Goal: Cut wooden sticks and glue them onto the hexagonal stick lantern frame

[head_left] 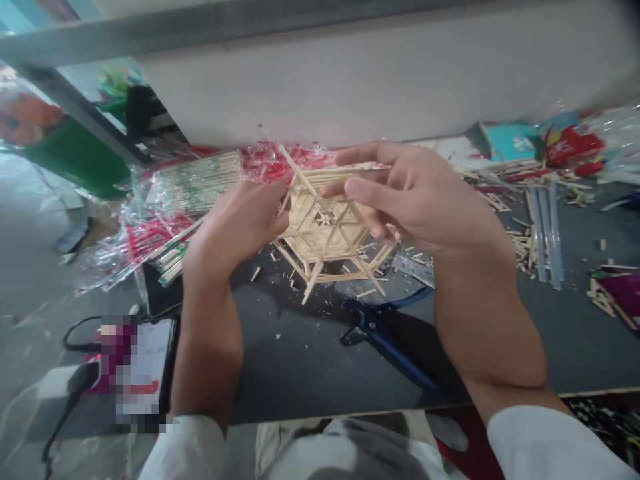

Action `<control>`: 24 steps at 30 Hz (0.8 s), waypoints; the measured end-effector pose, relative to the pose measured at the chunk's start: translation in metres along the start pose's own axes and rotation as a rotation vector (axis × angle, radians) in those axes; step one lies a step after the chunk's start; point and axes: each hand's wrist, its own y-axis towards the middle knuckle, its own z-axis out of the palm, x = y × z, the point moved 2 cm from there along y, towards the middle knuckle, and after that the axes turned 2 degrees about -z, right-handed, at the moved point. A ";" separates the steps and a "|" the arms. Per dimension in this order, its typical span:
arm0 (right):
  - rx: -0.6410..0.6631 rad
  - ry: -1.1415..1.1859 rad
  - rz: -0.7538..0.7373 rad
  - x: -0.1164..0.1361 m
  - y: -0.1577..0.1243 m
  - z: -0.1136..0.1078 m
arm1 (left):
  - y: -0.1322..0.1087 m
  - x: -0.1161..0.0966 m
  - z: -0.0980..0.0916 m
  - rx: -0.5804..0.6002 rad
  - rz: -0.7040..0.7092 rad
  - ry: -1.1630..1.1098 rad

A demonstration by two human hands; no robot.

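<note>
A hexagonal frame of pale wooden sticks (320,247), built in nested layers with sticks crossing at its middle, is held up above the dark tabletop. At its left edge my left hand (245,217) is closed, thumb and fingers pinching the sticks. My right hand (415,193) is over the frame's right side, fingers stretched and apart, with fingertips at or near the upper sticks. Whether they touch is hard to tell. One stick juts past the upper left corner. Below the frame lies a blue hand cutter (385,333), resting on the table.
Plastic-wrapped bundles of sticks (197,177) and red-and-clear wrappers (280,163) lie at the back left. Cut stick pieces (523,247) and clear glue sticks (547,233) are at right. A phone (150,360) with cables sits front left. A pale panel (350,80) stands behind.
</note>
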 end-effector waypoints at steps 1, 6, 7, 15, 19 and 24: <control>-0.015 0.043 0.002 0.001 0.000 -0.002 | 0.000 0.000 0.000 0.000 0.003 -0.003; -0.234 0.033 -0.139 0.004 0.003 -0.013 | 0.002 0.004 0.002 0.015 -0.034 -0.020; -0.265 0.033 -0.184 0.004 0.004 -0.015 | 0.002 0.004 0.003 0.016 -0.037 -0.024; -0.468 0.043 -0.488 0.009 0.003 -0.031 | 0.004 0.008 0.004 0.017 -0.046 -0.035; -0.557 -0.012 -0.569 0.006 0.003 -0.039 | 0.004 0.010 0.005 0.018 -0.058 -0.018; -0.748 -0.270 -0.662 0.006 0.004 -0.048 | 0.003 0.012 0.006 0.013 -0.050 -0.037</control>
